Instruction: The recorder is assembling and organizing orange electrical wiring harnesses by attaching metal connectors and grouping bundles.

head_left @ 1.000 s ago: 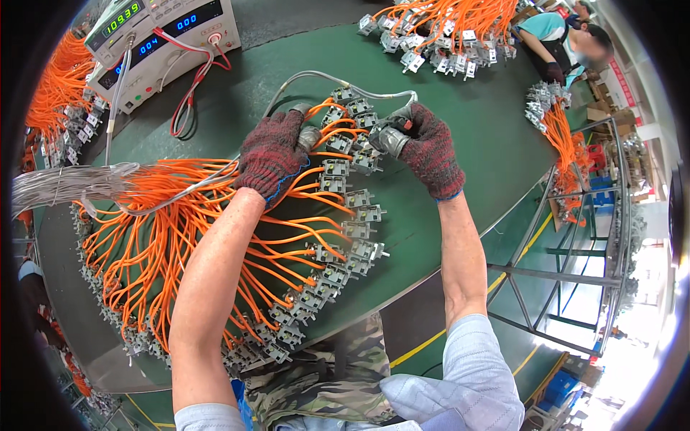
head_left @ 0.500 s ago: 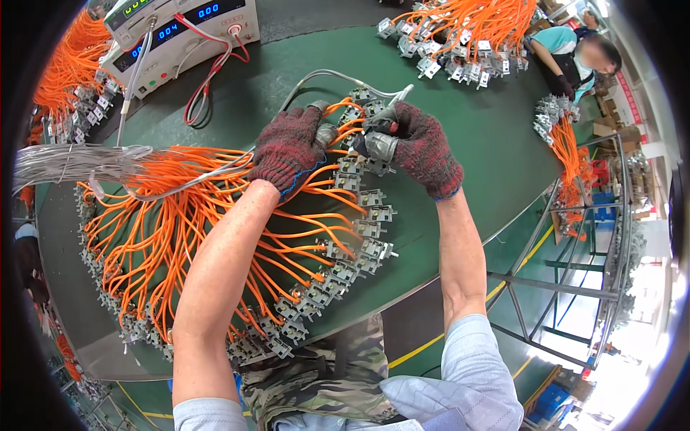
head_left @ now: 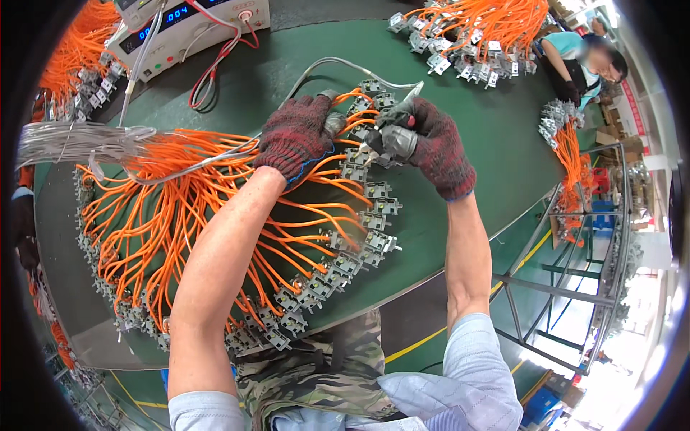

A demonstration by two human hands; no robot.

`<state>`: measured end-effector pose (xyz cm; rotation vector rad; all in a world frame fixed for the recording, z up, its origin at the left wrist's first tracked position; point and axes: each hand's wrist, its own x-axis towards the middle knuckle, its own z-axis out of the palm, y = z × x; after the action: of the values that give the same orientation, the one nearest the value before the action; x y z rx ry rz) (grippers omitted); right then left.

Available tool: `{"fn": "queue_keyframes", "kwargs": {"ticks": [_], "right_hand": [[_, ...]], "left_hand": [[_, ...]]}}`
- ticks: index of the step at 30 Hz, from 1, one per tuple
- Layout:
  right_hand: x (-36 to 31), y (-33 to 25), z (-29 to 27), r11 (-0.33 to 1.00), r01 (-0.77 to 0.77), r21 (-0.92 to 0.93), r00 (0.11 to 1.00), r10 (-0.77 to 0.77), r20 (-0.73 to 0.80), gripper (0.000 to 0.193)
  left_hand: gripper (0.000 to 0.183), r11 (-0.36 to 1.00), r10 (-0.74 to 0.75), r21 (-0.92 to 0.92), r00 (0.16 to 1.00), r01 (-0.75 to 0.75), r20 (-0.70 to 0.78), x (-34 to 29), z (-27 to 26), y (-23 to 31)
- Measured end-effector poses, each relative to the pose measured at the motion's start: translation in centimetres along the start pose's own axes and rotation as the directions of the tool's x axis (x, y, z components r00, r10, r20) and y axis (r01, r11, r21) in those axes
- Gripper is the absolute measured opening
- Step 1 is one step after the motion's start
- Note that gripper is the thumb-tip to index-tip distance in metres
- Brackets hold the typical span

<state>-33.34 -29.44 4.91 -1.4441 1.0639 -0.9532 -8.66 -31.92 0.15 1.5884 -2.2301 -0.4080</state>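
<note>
A fan of orange cables (head_left: 295, 228) lies on the green tabletop, each ending in a small grey metal connector (head_left: 376, 222). My left hand (head_left: 298, 133), in a dark red knit glove with grey fingertips, curls closed over the cables near the far end of the connector row. My right hand (head_left: 431, 147), gloved alike, is closed in a pinch right beside those far connectors. A grey-white lead (head_left: 359, 66) arches over from the left and runs down into the right hand's fingers. A dark piece shows at those fingertips; its exact shape is hidden.
A power supply (head_left: 208, 36) with a blue display and red and white leads stands at the far left. Another orange cable bundle (head_left: 496, 29) lies at the far right. Beyond the table edge are a person (head_left: 586, 61) and a metal frame rack (head_left: 560, 287).
The whole view has shifted slightly, moving the power supply up and right in the picture. Both hands stay at the far connectors in nearly the same poses.
</note>
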Motion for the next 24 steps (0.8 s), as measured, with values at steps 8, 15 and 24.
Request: {"fn": "queue_keyframes", "kwargs": {"ticks": [8,15,24], "right_hand": [[-0.6,1.3,0.7,0.996,-0.061,-0.060,0.998,0.061,0.004,0.028],[-1.3,1.1,0.5,0.993,-0.057,-0.101,0.998,0.056,-0.013,0.031],[-4.3,0.4,-1.2,0.977,-0.150,0.151,0.989,0.147,0.031,0.035]], "left_hand": [[0.047,1.000,0.008,0.008,0.999,-0.008,-0.038,-0.2,0.2,-0.2],[0.046,0.999,0.025,0.023,0.998,-0.024,-0.059,-0.1,0.6,-0.3],[0.048,0.999,0.025,0.037,0.998,-0.023,-0.055,-0.1,0.5,-0.3]]}}
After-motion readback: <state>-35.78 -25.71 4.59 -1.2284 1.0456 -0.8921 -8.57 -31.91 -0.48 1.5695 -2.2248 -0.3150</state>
